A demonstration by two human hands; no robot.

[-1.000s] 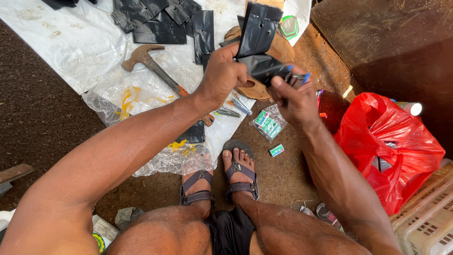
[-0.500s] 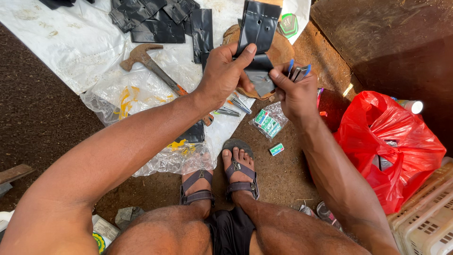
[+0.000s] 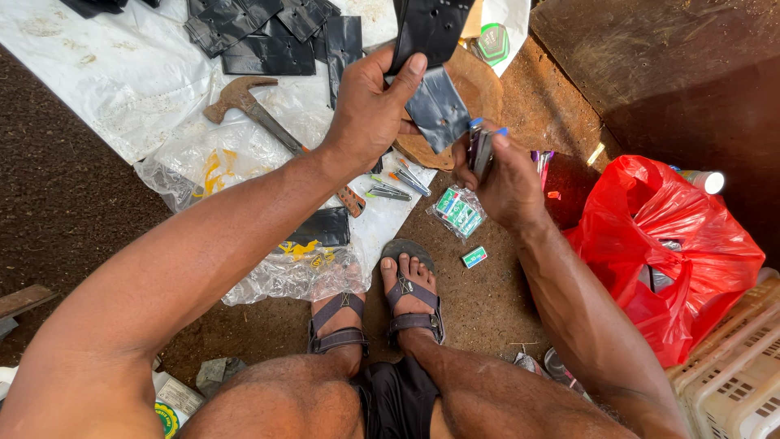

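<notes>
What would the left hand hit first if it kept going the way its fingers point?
Likely the black sheet piece the left hand already grips; past that, the round wooden block on the ground, though depth is unclear.

One head-worn camera looks steeply down from close above — the person's knees at the bottom edge, sandalled feet point(image 3: 378, 305) mid-picture, the white sheet point(image 3: 122, 73) on the ground farthest off.

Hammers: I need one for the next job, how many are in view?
1. The hammer lies on the white plastic sheet, left of the left hand. Others may be hidden under the black pieces.
</notes>
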